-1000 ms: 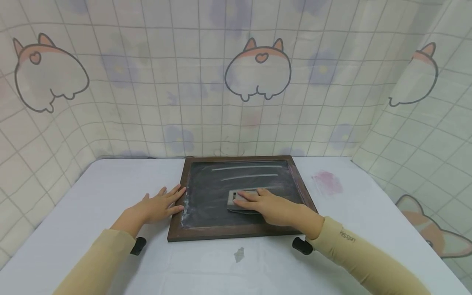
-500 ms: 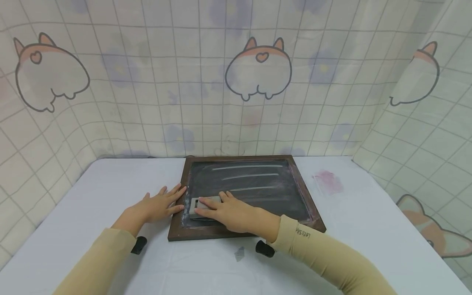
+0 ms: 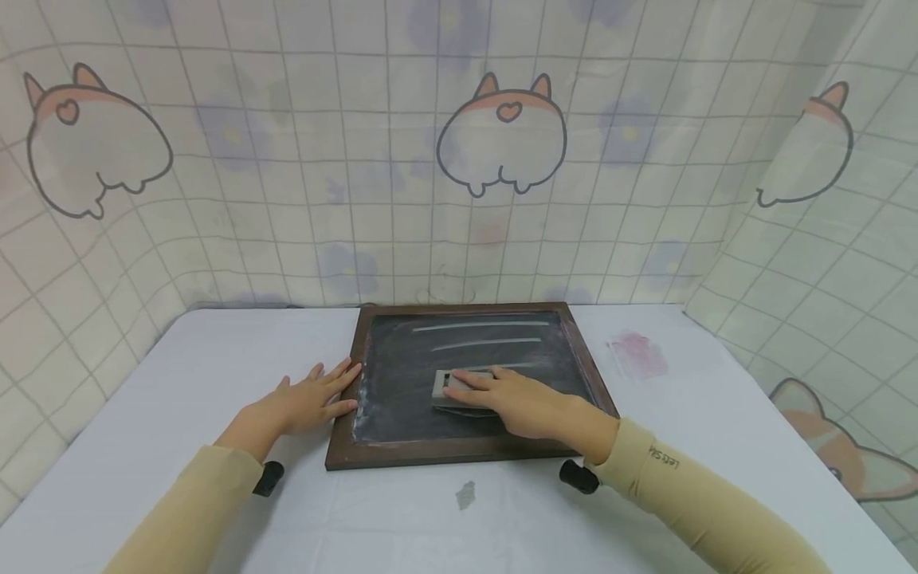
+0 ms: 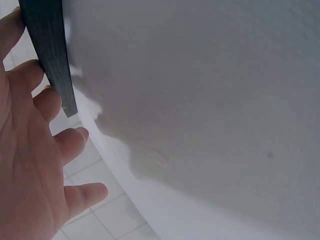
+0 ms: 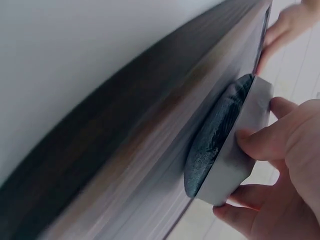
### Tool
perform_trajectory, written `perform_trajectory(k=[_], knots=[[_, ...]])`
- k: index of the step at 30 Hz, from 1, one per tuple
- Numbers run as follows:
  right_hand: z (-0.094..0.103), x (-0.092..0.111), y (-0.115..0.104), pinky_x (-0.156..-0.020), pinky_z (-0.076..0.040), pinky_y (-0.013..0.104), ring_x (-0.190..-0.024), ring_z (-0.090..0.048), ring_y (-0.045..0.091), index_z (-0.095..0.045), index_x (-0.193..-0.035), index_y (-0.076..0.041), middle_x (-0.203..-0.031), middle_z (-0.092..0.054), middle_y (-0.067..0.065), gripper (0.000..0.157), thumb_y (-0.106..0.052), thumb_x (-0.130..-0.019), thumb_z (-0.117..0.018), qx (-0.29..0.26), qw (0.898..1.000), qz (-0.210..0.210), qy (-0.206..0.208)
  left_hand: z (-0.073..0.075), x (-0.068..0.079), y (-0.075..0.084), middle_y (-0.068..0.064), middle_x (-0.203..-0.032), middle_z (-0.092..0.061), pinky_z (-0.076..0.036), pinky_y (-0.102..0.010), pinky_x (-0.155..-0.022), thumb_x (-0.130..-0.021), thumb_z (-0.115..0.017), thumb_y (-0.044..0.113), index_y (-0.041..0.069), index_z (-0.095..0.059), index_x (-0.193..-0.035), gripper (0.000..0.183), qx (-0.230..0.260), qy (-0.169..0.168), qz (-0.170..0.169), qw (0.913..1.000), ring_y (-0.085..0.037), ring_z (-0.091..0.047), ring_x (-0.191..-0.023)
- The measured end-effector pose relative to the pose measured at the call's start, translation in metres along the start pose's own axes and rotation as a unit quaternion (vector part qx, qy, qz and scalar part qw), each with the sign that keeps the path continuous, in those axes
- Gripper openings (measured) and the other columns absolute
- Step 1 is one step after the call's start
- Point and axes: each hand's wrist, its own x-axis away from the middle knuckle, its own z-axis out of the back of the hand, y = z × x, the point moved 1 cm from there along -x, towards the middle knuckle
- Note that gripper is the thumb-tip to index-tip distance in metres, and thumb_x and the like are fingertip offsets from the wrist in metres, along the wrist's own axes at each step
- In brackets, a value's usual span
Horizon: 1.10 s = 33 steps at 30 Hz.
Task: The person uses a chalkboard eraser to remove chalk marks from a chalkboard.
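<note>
Right hand (image 3: 527,405) gripped gray eraser (image 3: 446,391) between thumb and fingers near middle of framed chalkboard (image 3: 402,351); eraser's long axis ran left-right, dark pad (image 5: 214,142) facing board. Right end lay hidden under hand. Left hand (image 3: 301,405), fingers spread, touched left frame edge (image 3: 360,339); right-wrist view cropped both hands.

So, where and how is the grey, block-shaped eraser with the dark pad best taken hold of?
Probably by the long sides of its smooth grey casing, thumb opposite fingers, coming from above. The dark, fuzzy pad faces down toward the black, brown-framed chalkboard, so the casing's top and straight sides are accessible; the right hand grips the casing.
</note>
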Motion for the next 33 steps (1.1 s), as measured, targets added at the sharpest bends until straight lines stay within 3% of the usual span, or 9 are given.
perform_trajectory(k=[3,7,11,15,19,26,29,32,33], knots=[[0.0,0.018,0.018,-0.063,-0.052,0.03,-0.133,-0.042,0.061,-0.041,-0.159,-0.018,-0.165,-0.032,0.009,0.086,0.028,-0.088,-0.054,-0.019,1.0,-0.01,0.018,0.0,0.0,-0.001,-0.016,-0.17,-0.014,-0.007,-0.083,-0.107,-0.106,-0.044,0.057,0.014,-0.02,-0.165,0.077,-0.002,0.001,-0.001,1.0,-0.053,-0.014,-0.15],[0.002,0.04,0.042,-0.051,-0.038,0.025,-0.129,-0.044,0.064,-0.045,-0.157,-0.015,-0.162,-0.037,0.014,0.085,0.03,-0.085,-0.052,-0.027,0.999,-0.03,0.03,0.001,0.0,-0.001,-0.016,-0.17,-0.014,-0.008,-0.083,-0.107,-0.106,-0.044,0.058,0.014,-0.021,-0.165,0.077,-0.004,0.001,-0.001,1.0,-0.054,-0.015,-0.149],[0.006,0.057,0.061,-0.053,-0.043,0.029,-0.127,-0.043,0.067,-0.045,-0.157,-0.012,-0.161,-0.036,0.019,0.085,0.031,-0.084,-0.052,-0.031,0.997,-0.059,0.029,0.001,0.0,0.0,-0.016,-0.17,-0.016,-0.009,-0.083,-0.108,-0.106,-0.044,0.057,0.014,-0.021,-0.165,0.076,-0.01,0.002,0.002,0.9999,-0.054,-0.016,-0.149],[0.008,0.065,0.074,-0.052,-0.034,0.025,-0.112,-0.056,0.063,-0.045,-0.156,-0.008,-0.161,-0.034,0.023,0.08,0.03,-0.085,-0.05,-0.047,0.996,-0.075,0.035,0.0,0.0,0.0,-0.017,-0.169,-0.016,-0.009,-0.082,-0.108,-0.106,-0.044,0.057,0.014,-0.022,-0.165,0.076,-0.007,0.002,0.003,1.0,-0.054,-0.016,-0.149],[0.008,0.067,0.081,-0.053,-0.031,0.023,-0.102,-0.06,0.059,-0.045,-0.154,-0.005,-0.16,-0.035,0.026,0.073,0.027,-0.088,-0.049,-0.058,0.995,-0.068,0.044,0.0,-0.001,0.0,-0.017,-0.17,-0.015,-0.008,-0.082,-0.108,-0.106,-0.044,0.056,0.013,-0.021,-0.165,0.076,-0.005,0.001,0.003,1.0,-0.054,-0.015,-0.149],[0.01,0.06,0.087,-0.049,-0.031,0.024,-0.126,-0.044,0.065,-0.046,-0.155,-0.008,-0.162,-0.033,0.022,0.074,0.028,-0.09,-0.045,-0.087,0.993,-0.08,0.025,0.004,0.002,0.002,-0.016,-0.17,-0.014,-0.007,-0.082,-0.108,-0.107,-0.044,0.056,0.013,-0.02,-0.165,0.076,-0.006,-0.002,0.001,1.0,-0.054,-0.014,-0.15],[0.012,0.051,0.089,-0.065,-0.05,0.034,-0.137,-0.032,0.064,-0.043,-0.156,-0.007,-0.163,-0.03,0.023,0.072,0.027,-0.092,-0.044,-0.102,0.992,-0.074,0.007,0.003,0.002,0.003,-0.016,-0.17,-0.013,-0.006,-0.082,-0.108,-0.107,-0.044,0.054,0.013,-0.02,-0.165,0.075,-0.001,-0.004,0.0,1.0,-0.053,-0.013,-0.15],[0.013,0.039,0.09,-0.076,-0.051,0.043,-0.14,-0.029,0.061,-0.041,-0.158,-0.008,-0.164,-0.028,0.022,0.071,0.025,-0.094,-0.043,-0.109,0.992,-0.064,-0.01,0.002,0.002,0.002,-0.017,-0.17,-0.012,-0.005,-0.083,-0.107,-0.107,-0.043,0.055,0.013,-0.019,-0.165,0.075,0.003,-0.006,-0.004,1.0,-0.054,-0.013,-0.15],[0.013,0.034,0.09,-0.077,-0.05,0.042,-0.138,-0.036,0.06,-0.041,-0.158,-0.008,-0.164,-0.029,0.021,0.071,0.024,-0.095,-0.043,-0.108,0.992,-0.058,-0.012,0.002,0.002,0.001,-0.017,-0.17,-0.012,-0.005,-0.083,-0.107,-0.107,-0.043,0.056,0.013,-0.019,-0.165,0.076,0.003,-0.006,-0.004,1.0,-0.054,-0.012,-0.15]])
